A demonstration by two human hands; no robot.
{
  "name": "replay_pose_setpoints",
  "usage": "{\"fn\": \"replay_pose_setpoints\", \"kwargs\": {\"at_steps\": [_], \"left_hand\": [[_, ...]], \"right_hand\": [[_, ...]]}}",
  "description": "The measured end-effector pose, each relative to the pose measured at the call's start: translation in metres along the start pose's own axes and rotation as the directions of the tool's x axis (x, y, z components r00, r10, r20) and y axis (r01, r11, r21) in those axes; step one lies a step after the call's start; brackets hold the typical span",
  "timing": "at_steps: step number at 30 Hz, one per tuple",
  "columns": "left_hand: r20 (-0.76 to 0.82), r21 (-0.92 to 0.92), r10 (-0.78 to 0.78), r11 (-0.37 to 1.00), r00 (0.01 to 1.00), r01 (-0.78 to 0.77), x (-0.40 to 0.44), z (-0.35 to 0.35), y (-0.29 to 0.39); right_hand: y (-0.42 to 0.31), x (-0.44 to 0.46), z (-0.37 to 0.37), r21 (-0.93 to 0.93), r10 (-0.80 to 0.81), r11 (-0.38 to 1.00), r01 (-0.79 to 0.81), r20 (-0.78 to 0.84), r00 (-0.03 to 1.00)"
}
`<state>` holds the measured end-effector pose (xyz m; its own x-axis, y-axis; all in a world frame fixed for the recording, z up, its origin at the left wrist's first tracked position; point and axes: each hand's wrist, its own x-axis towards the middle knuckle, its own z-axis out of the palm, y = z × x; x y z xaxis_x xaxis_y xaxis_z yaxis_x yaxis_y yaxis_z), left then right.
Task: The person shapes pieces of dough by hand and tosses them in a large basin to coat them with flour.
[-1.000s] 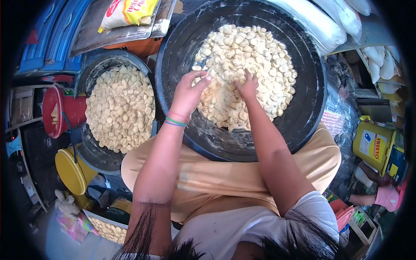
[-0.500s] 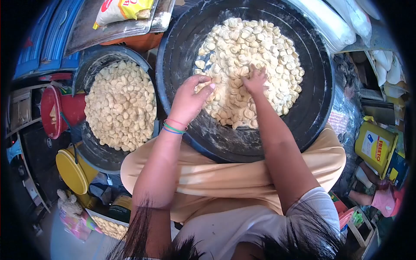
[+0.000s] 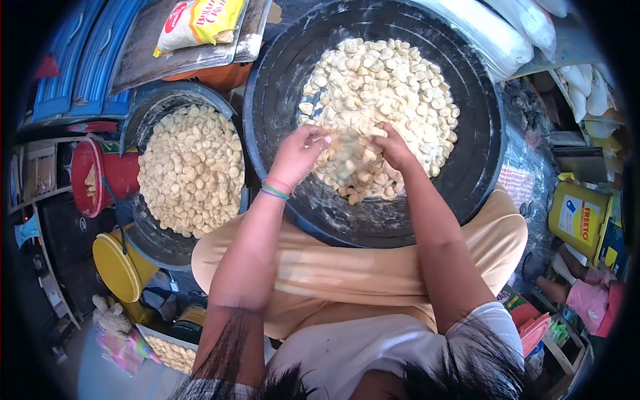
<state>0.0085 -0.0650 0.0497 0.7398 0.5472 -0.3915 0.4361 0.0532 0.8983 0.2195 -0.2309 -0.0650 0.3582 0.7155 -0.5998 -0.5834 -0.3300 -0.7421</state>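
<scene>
A wide black basin [image 3: 477, 133] in front of my lap holds a heap of pale, rounded, flour-dusted pieces [image 3: 400, 87] that look like dough. Over the near left part of the heap is my left hand [image 3: 301, 152], its thumb and fingers pinched together. Facing it from the right, my right hand [image 3: 395, 148] has its fingers curled in. What either hand holds is too small or blurred to make out. Between the hands lies a smeared greyish patch above the pieces, apparently in motion. Coloured bands circle my left wrist.
Left of the basin stands a dark tub [image 3: 143, 230] full of similar pieces. Beyond it are a red bucket [image 3: 113, 173] and a yellow bucket [image 3: 119, 263]. A bread crumb bag [image 3: 200, 27] rests on stacked trays [image 3: 140, 63]. At right are a yellow-green container [image 3: 580, 220] and another person's legs [image 3: 557, 287].
My right hand has drawn back from the heap's middle toward my left hand, and its spread fingers have curled in. My left hand stays pinched in nearly the same place.
</scene>
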Motion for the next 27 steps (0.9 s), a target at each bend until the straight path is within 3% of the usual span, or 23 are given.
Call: {"fn": "replay_pose_setpoints", "kwargs": {"at_steps": [3, 4, 6, 7, 10, 14, 15, 18, 20, 22, 25, 27], "left_hand": [[0.003, -0.124, -0.024, 0.992, 1.000, 0.024, -0.007, 0.022, 0.005], [0.029, -0.335, -0.052, 0.941, 0.998, 0.058, -0.014, 0.031, 0.018], [0.102, -0.687, -0.082, 0.715, 0.991, 0.130, -0.032, 0.047, 0.048], [0.138, -0.836, 0.001, 0.536, 0.990, 0.116, -0.035, 0.053, 0.049], [0.243, -0.914, 0.106, 0.357, 0.964, 0.191, -0.034, 0.046, 0.056], [0.266, -0.902, 0.080, 0.372, 0.961, 0.219, -0.047, 0.043, 0.063], [0.262, -0.908, 0.098, 0.363, 0.960, 0.210, -0.052, 0.046, 0.065], [0.320, -0.878, 0.078, 0.398, 0.944, 0.264, -0.071, 0.058, 0.074], [0.362, -0.860, 0.115, 0.424, 0.925, 0.284, -0.077, 0.067, 0.074], [0.358, -0.837, 0.092, 0.473, 0.929, 0.275, -0.081, 0.079, 0.073], [0.360, -0.883, 0.189, 0.387, 0.914, 0.267, -0.078, 0.085, 0.069], [0.302, -0.906, 0.196, 0.362, 0.933, 0.218, -0.077, 0.088, 0.072]], "right_hand": [[-0.058, -0.045, 0.032, 0.121, -0.067, 0.991, 0.047, 0.166, 0.984], [-0.078, -0.063, 0.046, 0.092, -0.067, 0.995, 0.047, 0.231, 0.971], [-0.107, -0.091, 0.071, 0.039, -0.068, 0.998, 0.058, 0.359, 0.931], [-0.113, -0.100, 0.082, -0.037, -0.153, 0.982, 0.186, 0.424, 0.892], [-0.144, -0.138, 0.108, -0.265, -0.278, 0.892, 0.366, 0.318, 0.906], [-0.151, -0.156, 0.089, -0.288, -0.371, 0.871, 0.398, 0.145, 0.917], [-0.156, -0.170, 0.086, -0.433, -0.446, 0.777, 0.457, 0.133, 0.885], [-0.150, -0.191, 0.070, -0.368, -0.343, 0.861, 0.351, 0.089, 0.935], [-0.133, -0.193, 0.063, -0.204, -0.340, 0.912, 0.354, 0.101, 0.935], [-0.126, -0.193, 0.060, -0.286, -0.261, 0.914, 0.288, 0.130, 0.957], [-0.120, -0.180, 0.059, -0.571, -0.331, 0.697, 0.433, 0.279, 0.901], [-0.126, -0.185, 0.059, -0.623, -0.508, 0.465, 0.629, 0.394, 0.766]]}}
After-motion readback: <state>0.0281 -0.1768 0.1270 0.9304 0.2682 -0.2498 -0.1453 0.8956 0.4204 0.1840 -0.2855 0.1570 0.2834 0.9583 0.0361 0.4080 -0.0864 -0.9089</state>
